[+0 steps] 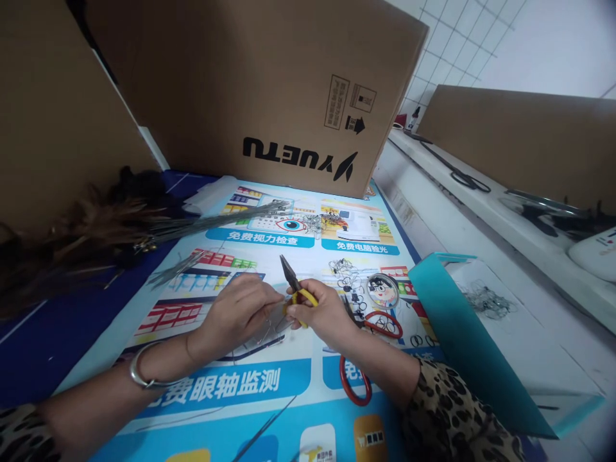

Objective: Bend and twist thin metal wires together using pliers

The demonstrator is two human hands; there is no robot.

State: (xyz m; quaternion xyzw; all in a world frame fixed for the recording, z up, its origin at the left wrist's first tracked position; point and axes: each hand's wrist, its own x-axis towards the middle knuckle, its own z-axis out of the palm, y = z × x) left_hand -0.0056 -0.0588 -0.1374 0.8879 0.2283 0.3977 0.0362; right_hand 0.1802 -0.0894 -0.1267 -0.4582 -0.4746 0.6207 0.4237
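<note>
My right hand (325,310) is closed round a pair of needle-nose pliers (290,273) with yellow handles, the dark jaws pointing up and away. Close on its left, my left hand (243,309) has its fingers pinched together beside the pliers' handles. Thin wire (269,331) shows below those fingertips, and what they pinch looks like this wire, though its end is hidden. Just right of my right hand lie red-handled scissors (384,325), partly covered by my wrist. Small wire loops (345,273) are scattered behind them, near a round clear dish (382,290).
A large cardboard box (216,83) stands at the back. Bundled grey wires (231,217) and brown feather-like pieces (81,234) lie at left. At right, a teal-and-white open box (524,346) holds tangled wire pieces (488,301). A printed sheet (202,398) covers the table.
</note>
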